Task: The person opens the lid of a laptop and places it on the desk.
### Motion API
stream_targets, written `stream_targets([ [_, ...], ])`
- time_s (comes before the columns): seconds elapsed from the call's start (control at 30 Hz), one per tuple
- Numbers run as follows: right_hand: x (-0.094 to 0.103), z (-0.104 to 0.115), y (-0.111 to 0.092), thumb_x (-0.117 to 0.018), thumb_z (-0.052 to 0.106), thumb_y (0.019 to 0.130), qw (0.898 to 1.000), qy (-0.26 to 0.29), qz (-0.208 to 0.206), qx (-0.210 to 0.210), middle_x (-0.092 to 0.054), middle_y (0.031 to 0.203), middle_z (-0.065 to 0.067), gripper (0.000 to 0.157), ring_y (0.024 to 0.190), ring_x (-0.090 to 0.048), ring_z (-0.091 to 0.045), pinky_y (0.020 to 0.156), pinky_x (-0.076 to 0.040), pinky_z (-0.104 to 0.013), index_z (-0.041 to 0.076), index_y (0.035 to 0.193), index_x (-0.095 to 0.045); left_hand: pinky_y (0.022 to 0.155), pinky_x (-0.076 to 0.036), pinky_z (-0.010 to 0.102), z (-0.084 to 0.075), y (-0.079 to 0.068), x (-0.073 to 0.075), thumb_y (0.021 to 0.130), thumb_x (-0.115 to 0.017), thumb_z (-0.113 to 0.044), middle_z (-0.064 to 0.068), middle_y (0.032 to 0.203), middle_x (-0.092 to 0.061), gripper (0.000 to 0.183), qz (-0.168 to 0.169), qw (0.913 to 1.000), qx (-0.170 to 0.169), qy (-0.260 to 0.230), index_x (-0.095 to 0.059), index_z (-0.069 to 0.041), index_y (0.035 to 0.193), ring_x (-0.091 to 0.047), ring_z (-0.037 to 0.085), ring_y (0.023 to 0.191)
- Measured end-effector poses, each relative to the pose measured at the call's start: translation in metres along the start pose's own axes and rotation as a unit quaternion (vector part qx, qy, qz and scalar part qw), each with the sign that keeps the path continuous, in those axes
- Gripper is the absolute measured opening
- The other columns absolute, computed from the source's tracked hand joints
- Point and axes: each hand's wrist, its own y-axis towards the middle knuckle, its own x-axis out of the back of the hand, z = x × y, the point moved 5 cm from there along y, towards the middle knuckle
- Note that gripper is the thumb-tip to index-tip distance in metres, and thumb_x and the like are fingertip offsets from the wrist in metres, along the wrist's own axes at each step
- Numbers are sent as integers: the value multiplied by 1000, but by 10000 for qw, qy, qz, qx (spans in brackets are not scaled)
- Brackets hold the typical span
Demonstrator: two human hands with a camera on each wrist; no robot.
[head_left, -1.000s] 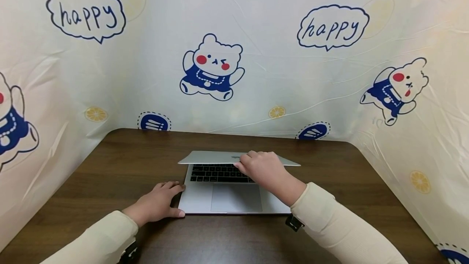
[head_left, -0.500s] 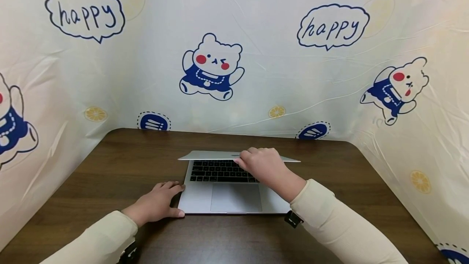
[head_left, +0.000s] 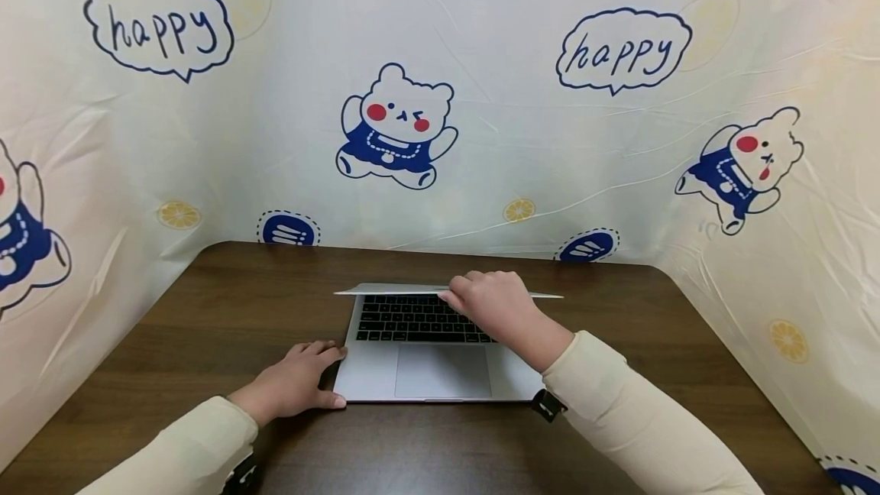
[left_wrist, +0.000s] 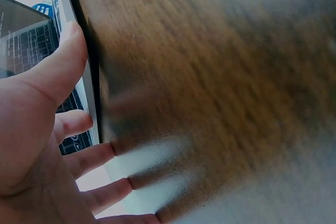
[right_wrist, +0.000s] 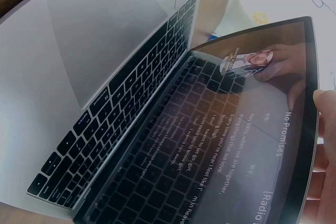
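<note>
A silver laptop (head_left: 443, 370) sits on the table, its lid (head_left: 388, 289) raised partway over the black keyboard (head_left: 392, 319). My right hand (head_left: 498, 317) grips the lid's front edge. In the right wrist view, the thumb (right_wrist: 324, 100) lies at the rim of the lit screen (right_wrist: 226, 145), with fingers behind it; lyrics and a small picture show there. At the laptop's left side rests my left hand (head_left: 292, 380), thumb by the front corner and fingers spread. The left wrist view has its thumb (left_wrist: 68, 61) and a fingertip against the base's edge, other fingertips on the wood.
The brown wooden table (head_left: 206, 327) has rounded far corners. Behind it and along both sides hangs a pale curtain (head_left: 509, 159) printed with bears, orange slices and "happy" bubbles. Cream sleeves (head_left: 619, 388) cover both arms, and a black device (head_left: 548, 406) is strapped under the right wrist.
The lid's front edge has risen a little, baring more of the keyboard. My right hand has moved up slightly with it. The left hand and the laptop base have stayed in place.
</note>
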Motion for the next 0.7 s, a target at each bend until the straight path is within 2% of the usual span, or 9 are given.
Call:
stream_targets([
  [0.23,-1,-4,4,-53,38,89,9997,60,214,-104,-47,51,6,28,38,-34,-5,34,-22,-20,18,72,-61,79,-40,57,1,1,-1,65,-68,-54,18,132,-41,80,7,10000,6,5,-48,-9,128,-34,44,119],
  [0.5,1,-7,8,-52,40,89,9987,178,405,-245,-53,55,7,28,40,-40,-5,35,-26,-20,19,76,-64,79,-40,56,2,1,-2,65,-68,-55,17,132,-41,81,5,10000,-3,19,-48,-10,129,-34,44,119],
  [0.7,0,-11,10,-52,39,90,9985,175,419,-315,-50,53,7,29,39,-38,-5,34,-25,-21,18,74,-63,78,-40,57,2,1,-2,65,-68,-55,18,133,-40,81,40,10000,13,0,-47,-10,129,-33,45,119],
])
